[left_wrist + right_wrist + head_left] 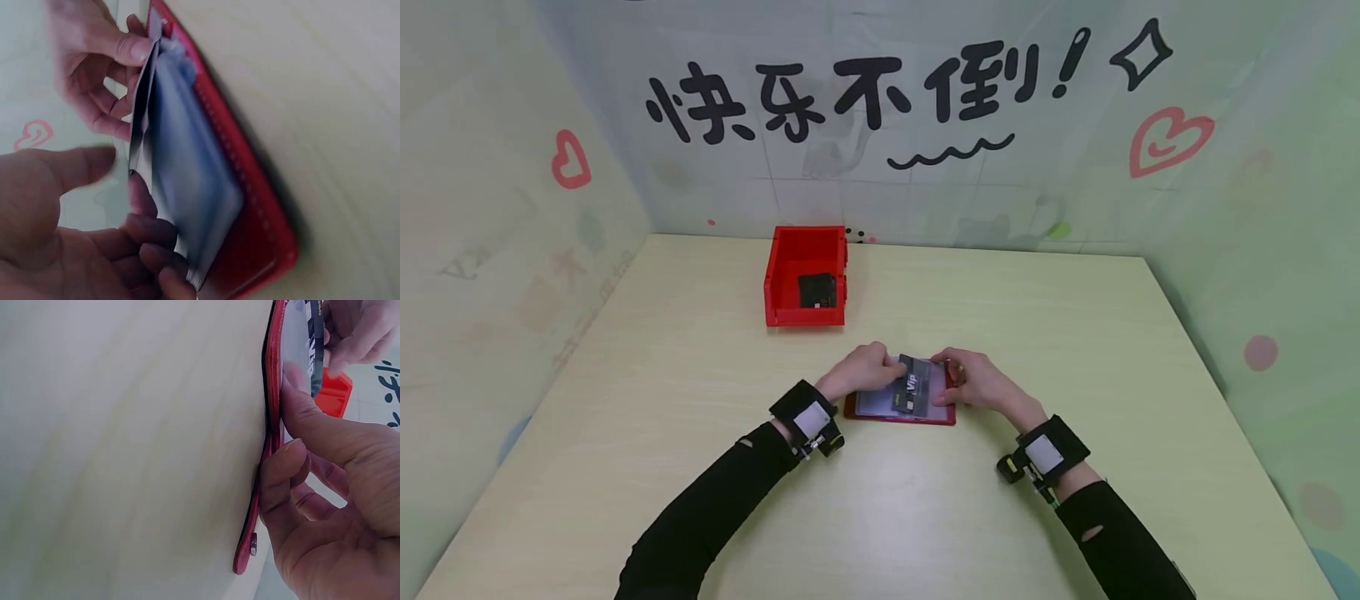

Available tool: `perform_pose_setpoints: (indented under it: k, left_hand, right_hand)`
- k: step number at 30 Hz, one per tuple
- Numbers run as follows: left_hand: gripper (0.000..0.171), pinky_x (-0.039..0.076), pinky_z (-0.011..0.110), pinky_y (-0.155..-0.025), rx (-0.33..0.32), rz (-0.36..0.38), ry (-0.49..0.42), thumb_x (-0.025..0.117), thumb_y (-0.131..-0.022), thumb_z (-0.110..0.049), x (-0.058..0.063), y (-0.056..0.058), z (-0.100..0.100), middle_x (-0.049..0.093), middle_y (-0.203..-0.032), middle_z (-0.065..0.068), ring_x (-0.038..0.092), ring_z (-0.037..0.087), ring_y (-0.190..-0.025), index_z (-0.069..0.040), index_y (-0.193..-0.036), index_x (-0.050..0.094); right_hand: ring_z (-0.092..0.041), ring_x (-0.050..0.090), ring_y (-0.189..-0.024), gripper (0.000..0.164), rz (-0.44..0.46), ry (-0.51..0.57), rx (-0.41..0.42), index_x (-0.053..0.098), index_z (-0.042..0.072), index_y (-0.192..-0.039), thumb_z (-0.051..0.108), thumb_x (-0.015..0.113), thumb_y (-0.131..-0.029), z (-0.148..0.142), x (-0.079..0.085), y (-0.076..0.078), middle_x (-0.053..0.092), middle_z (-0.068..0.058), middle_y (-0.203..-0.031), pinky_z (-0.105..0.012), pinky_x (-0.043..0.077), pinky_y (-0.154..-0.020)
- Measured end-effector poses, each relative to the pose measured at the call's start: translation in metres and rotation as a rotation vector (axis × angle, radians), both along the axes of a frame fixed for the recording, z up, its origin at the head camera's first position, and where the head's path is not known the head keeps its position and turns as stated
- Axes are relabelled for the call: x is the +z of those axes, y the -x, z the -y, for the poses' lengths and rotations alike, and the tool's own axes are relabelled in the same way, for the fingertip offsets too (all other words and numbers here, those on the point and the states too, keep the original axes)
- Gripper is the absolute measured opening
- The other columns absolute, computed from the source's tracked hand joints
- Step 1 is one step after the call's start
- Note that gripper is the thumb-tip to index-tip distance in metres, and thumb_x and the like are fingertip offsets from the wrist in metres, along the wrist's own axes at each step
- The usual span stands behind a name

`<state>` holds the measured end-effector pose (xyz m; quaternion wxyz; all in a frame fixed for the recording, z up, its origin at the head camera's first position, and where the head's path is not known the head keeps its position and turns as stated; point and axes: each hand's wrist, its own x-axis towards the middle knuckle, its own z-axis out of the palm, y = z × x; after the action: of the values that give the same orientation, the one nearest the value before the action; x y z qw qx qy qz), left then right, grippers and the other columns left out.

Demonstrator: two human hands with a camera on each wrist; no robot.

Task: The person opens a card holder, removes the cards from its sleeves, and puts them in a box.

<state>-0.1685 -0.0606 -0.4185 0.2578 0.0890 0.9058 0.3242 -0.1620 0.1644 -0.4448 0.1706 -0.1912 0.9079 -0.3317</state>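
A red card holder (951,413) with clear plastic sleeves (875,403) lies spread on the table. Over the sleeves is a dark card (913,385) printed "Vip"; whether it is partly inside a sleeve I cannot tell. My left hand (868,367) is at the card's left side. In the left wrist view its thumb stands apart from the card edge, while its fingers (159,250) touch the lower end of the sleeves. My right hand (981,382) pinches the holder's right side, thumb (300,400) on the sleeve and curled fingers against the red cover (272,369).
A red open bin (805,317) stands farther back, left of the holder, with a dark flat item (817,290) inside. Printed wall sheets (880,200) close off the back and both sides of the pale table (880,517).
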Motion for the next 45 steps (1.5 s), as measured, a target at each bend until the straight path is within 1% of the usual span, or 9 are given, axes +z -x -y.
perform_pose_setpoints:
  k: [5,13,18,22,28,32,36,40,45]
  left_hand:
    - [0.035,0.031,0.027,-0.059,0.007,-0.037,0.022,0.073,-0.092,-0.039,-0.001,-0.006,-0.003,0.053,-0.072,0.005,0.051,0.018,-0.074,-0.008,-0.078,0.062]
    - [0.029,0.031,0.022,-0.053,0.020,-0.073,-0.083,0.070,-0.095,-0.022,-0.003,-0.004,0.004,0.049,-0.061,0.001,0.047,0.014,-0.060,-0.006,-0.072,0.062]
    - [0.018,0.047,0.023,-0.061,0.065,-0.107,-0.121,0.065,-0.097,-0.013,-0.001,-0.002,0.008,0.070,-0.088,0.012,0.059,0.017,-0.075,0.004,-0.098,0.070]
    - [0.026,0.057,0.029,-0.073,0.112,-0.115,-0.156,0.063,-0.097,-0.010,0.000,0.002,0.017,0.070,-0.110,0.023,0.066,0.023,-0.089,0.007,-0.116,0.066]
    - [0.037,0.058,0.027,-0.077,0.183,0.003,-0.282,0.061,-0.100,-0.013,0.018,0.011,0.047,0.065,-0.121,0.023,0.063,0.026,-0.099,0.004,-0.133,0.056]
    - [0.046,0.056,0.033,-0.093,0.226,0.063,-0.415,0.056,-0.102,-0.015,0.031,0.022,0.069,0.056,-0.137,0.023,0.056,0.029,-0.115,0.001,-0.145,0.046]
    - [0.053,0.046,0.044,-0.112,0.360,0.084,-0.607,0.050,-0.105,-0.013,0.033,0.038,0.085,0.042,-0.152,0.021,0.046,0.032,-0.132,-0.001,-0.154,0.033]
    - [0.057,0.040,0.043,-0.117,0.548,0.075,-0.754,0.047,-0.106,-0.010,0.029,0.052,0.094,0.035,-0.159,0.017,0.041,0.031,-0.140,-0.006,-0.158,0.026]
    - [0.058,0.043,0.042,-0.115,0.689,-0.119,-0.625,0.051,-0.103,-0.008,0.023,0.063,0.096,0.043,-0.153,0.020,0.047,0.031,-0.134,-0.007,-0.157,0.028]
  right_hand:
    - [-0.023,0.051,-0.093,0.060,-0.004,0.005,0.006,0.058,0.005,-0.134,0.019,0.084,-0.082,0.000,-0.001,-0.001,0.053,-0.009,-0.096,-0.031,0.042,-0.075]
    - [-0.022,0.051,-0.090,0.060,-0.013,0.001,0.008,0.059,0.005,-0.134,0.020,0.084,-0.082,0.000,-0.001,-0.001,0.051,-0.008,-0.092,-0.030,0.040,-0.072]
    - [-0.021,0.051,-0.086,0.060,-0.019,0.009,0.018,0.058,0.003,-0.133,0.021,0.084,-0.081,-0.003,-0.002,0.000,0.051,-0.008,-0.091,-0.029,0.041,-0.070]
    - [-0.021,0.051,-0.087,0.060,-0.024,0.007,0.017,0.059,0.003,-0.132,0.021,0.085,-0.081,-0.004,-0.003,-0.001,0.052,-0.008,-0.092,-0.029,0.041,-0.071]
    - [-0.022,0.051,-0.090,0.060,-0.024,0.009,0.014,0.059,0.002,-0.132,0.021,0.085,-0.081,-0.003,-0.003,-0.002,0.053,-0.009,-0.094,-0.030,0.042,-0.073]
    - [-0.023,0.051,-0.092,0.060,-0.026,0.007,0.016,0.058,0.002,-0.132,0.020,0.084,-0.081,-0.003,0.000,-0.002,0.053,-0.009,-0.094,-0.031,0.043,-0.075]
    - [-0.022,0.051,-0.093,0.060,-0.029,0.009,0.014,0.058,0.002,-0.133,0.021,0.084,-0.082,-0.003,-0.001,-0.002,0.053,-0.008,-0.094,-0.031,0.043,-0.075]
    - [-0.022,0.051,-0.093,0.061,-0.027,0.010,0.014,0.058,0.003,-0.134,0.021,0.084,-0.082,-0.003,-0.002,-0.003,0.053,-0.008,-0.095,-0.031,0.043,-0.076]
    - [-0.022,0.051,-0.093,0.061,-0.031,0.011,0.015,0.058,0.003,-0.133,0.021,0.084,-0.082,-0.003,-0.002,-0.004,0.052,-0.008,-0.094,-0.032,0.043,-0.076]
